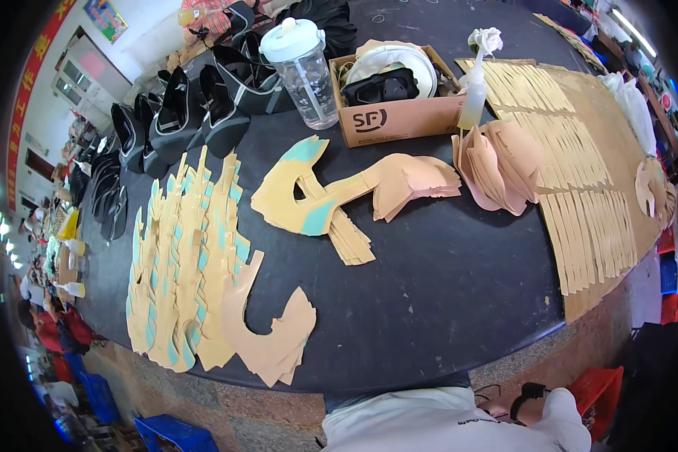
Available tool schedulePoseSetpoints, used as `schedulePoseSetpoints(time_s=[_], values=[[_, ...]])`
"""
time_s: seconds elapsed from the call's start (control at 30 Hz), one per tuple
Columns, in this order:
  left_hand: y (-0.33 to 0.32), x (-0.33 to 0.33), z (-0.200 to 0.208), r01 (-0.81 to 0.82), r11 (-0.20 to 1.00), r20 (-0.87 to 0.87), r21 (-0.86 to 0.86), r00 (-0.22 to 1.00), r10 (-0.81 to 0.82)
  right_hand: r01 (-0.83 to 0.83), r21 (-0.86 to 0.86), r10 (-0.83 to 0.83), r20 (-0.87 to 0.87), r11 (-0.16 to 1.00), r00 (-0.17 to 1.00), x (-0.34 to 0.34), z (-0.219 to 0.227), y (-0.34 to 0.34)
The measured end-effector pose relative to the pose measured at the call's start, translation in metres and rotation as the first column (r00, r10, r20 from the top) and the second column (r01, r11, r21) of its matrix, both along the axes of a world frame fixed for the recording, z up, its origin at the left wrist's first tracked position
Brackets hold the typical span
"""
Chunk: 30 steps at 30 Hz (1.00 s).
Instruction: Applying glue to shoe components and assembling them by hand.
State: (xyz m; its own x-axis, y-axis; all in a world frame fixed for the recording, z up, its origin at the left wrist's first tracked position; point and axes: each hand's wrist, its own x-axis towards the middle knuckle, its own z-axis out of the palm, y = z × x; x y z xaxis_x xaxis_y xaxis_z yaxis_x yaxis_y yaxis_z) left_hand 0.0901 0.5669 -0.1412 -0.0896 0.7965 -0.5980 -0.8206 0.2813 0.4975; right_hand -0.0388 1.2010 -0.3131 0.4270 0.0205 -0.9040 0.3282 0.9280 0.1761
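Note:
At the lower edge, my right hand (497,407) is low beside my white shirt, below the table edge, with a black band on its wrist. Its fingers are hidden, so its grip does not show. My left hand is out of view. Nearest on the dark table (437,301) lie curved tan shoe-upper pieces (267,343). To their left are overlapping rows of tan pieces with teal patches (184,264). Farther back, a tan and teal cutout piece (294,192) rests by a strip and a stack of pinkish tan pieces (414,181). More curved pieces (497,162) are stacked to the right.
Black wedge shoes (177,113) crowd the far left beside a clear tumbler (301,83). A cardboard box (399,120) holds assorted items, next to a squeeze bottle (473,94). Rows of tan strips (587,233) cover a board at right. A red crate (599,399) stands below.

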Motion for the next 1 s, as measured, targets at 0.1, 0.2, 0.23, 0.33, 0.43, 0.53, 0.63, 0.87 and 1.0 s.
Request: schedulePoseSetpoints(time_s=[0.1,0.2,0.23,0.33,0.43,0.53,0.63,0.87,1.0], values=[[-0.001,-0.006,0.012,0.059,0.986,-0.007,0.154,0.998,-0.058,0.036,-0.171,-0.030,0.039,0.985,0.999,-0.089,0.062,-0.031],[-0.001,-0.036,0.030,0.219,0.963,-0.112,0.160,0.973,-0.202,-0.033,-0.480,-0.039,-0.138,0.877,0.990,-0.176,0.176,-0.079],[0.005,-0.054,0.041,0.305,0.952,-0.141,0.021,0.944,-0.299,-0.091,-0.606,-0.024,-0.178,0.791,0.984,-0.194,0.216,-0.091],[0.043,-0.163,0.118,0.412,0.872,-0.468,-0.263,0.736,-0.489,-0.188,-0.825,-0.121,-0.294,0.533,0.948,-0.236,0.344,-0.122],[0.067,-0.217,0.188,0.317,0.843,-0.572,-0.435,0.625,-0.530,-0.232,-0.949,-0.747,-0.310,0.212,0.588,-0.233,0.389,-0.146],[0.057,-0.248,0.233,0.154,0.823,-0.717,-0.547,0.423,-0.555,-0.451,-0.828,-0.796,-0.504,0.334,0.335,-0.229,0.412,-0.221],[0.036,-0.281,0.265,-0.234,0.878,-0.903,-0.418,0.211,-0.374,-0.903,-0.356,-0.784,-0.620,0.242,0.035,-0.210,0.378,-0.332],[0.023,-0.297,0.239,-0.828,0.547,-0.987,-0.124,0.160,0.018,-0.944,0.324,-0.784,-0.568,0.067,-0.250,-0.194,0.275,-0.469],[0.023,-0.250,0.218,-0.822,0.456,-0.934,-0.340,0.239,-0.265,-0.861,0.506,-0.671,-0.658,-0.055,-0.343,-0.189,0.291,-0.478]])
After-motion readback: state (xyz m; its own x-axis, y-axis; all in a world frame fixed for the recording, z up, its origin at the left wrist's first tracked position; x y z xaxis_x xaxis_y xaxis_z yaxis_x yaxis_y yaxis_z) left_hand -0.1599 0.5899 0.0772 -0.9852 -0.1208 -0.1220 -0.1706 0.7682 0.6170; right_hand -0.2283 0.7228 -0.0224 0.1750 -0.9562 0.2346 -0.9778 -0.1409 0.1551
